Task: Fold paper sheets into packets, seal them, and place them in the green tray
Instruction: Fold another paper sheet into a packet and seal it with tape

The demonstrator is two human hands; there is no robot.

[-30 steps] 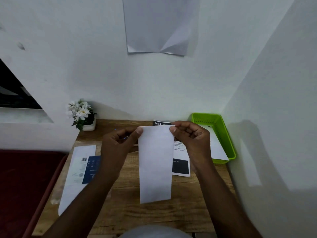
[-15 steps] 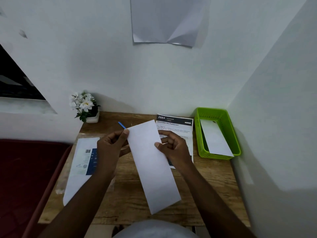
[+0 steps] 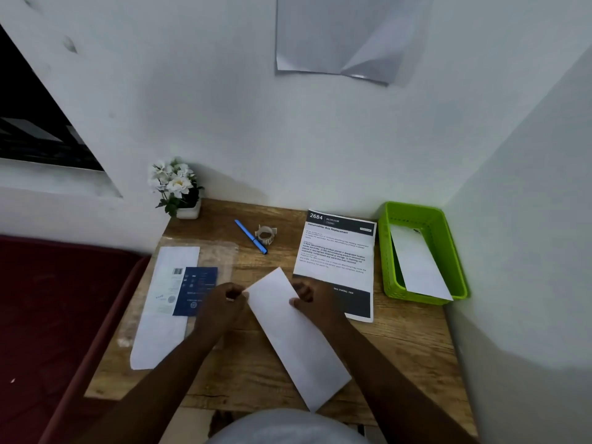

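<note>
folded paper (image 3: 296, 336) slants between both hands, left hand (image 3: 221, 307) and right hand (image 3: 315, 301) pinching its far end (green tray (image 3: 461, 251) far right).

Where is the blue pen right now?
The blue pen lies on the wooden table near the back wall, right beside the tape roll, between the flower pot and the printed sheet.

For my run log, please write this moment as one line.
left hand: pinches folded paper | right hand: pinches same paper | green tray: one packet inside
</note>
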